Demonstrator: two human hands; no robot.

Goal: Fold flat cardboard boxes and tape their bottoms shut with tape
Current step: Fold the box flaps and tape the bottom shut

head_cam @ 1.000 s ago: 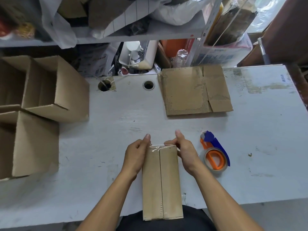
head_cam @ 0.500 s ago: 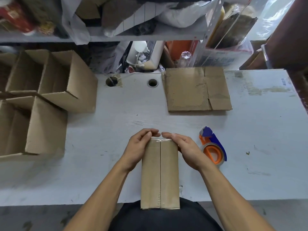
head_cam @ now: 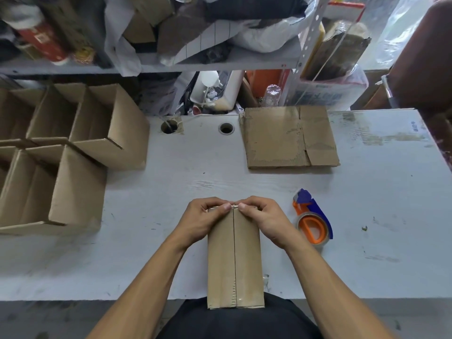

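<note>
A narrow brown cardboard box (head_cam: 234,260) stands at the table's near edge with its flapped bottom face up; clear tape runs along the centre seam. My left hand (head_cam: 204,221) grips the far left corner of the box, fingers curled over its far edge and thumb pressing the tape end. My right hand (head_cam: 265,220) grips the far right corner the same way. Both thumbs meet at the seam. An orange and blue tape dispenser (head_cam: 313,220) lies on the table just right of my right hand.
Several open folded boxes (head_cam: 80,152) stand in a cluster at the left. A flat cardboard stack (head_cam: 288,138) lies at the back centre-right of the white table (head_cam: 379,192). Two cable holes (head_cam: 226,128) sit near the back edge. Cluttered shelves rise behind.
My hands have closed in over the box's far edge; thumbs that pointed up beside the loose tape end now press it down at the seam. The camera has tilted a little.
</note>
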